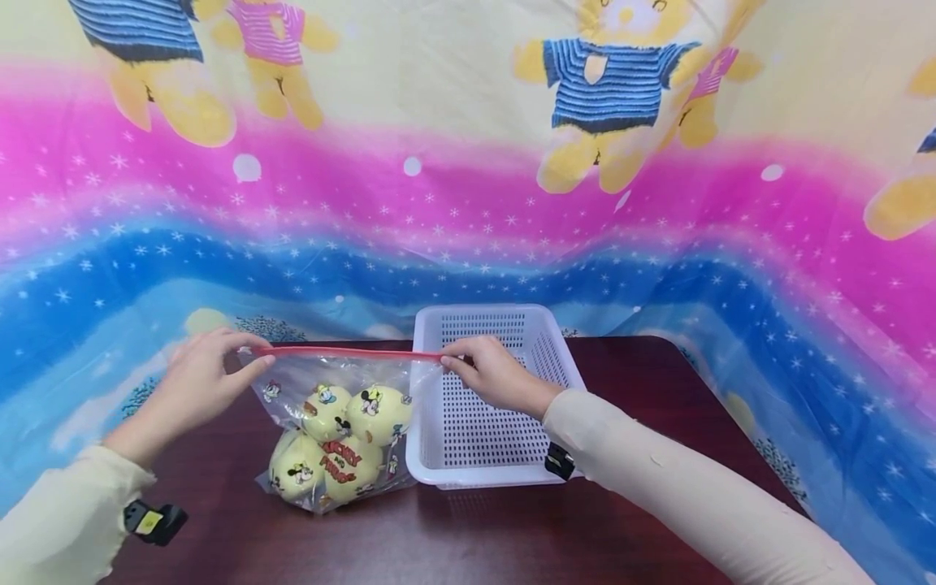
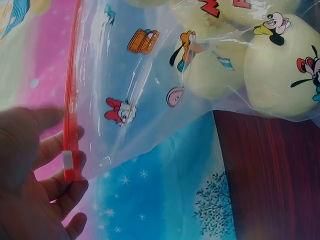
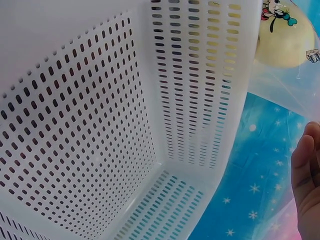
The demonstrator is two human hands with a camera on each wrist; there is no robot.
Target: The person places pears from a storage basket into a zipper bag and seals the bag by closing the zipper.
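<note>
A clear zip bag (image 1: 288,382) printed with cartoon characters hangs upright by its red zip strip (image 1: 351,353). Inside it sit several pale yellow, round, fruit-like things (image 1: 379,414); their exact kind is unclear. My left hand (image 1: 201,374) pinches the strip's left end. Close by those fingers in the left wrist view is a white piece on the strip, perhaps the slider (image 2: 68,161). The strip's right end is pinched between the thumb and fingers of my right hand (image 1: 497,375), above the white basket. Only part of the right hand (image 3: 307,180) shows in the right wrist view.
The white perforated plastic basket (image 1: 420,463) stands on the dark red table (image 1: 497,536), just right of the bag. Behind the table hangs a patterned cloth (image 1: 468,203) with printed bears. The table's right edge slopes away beside the cloth.
</note>
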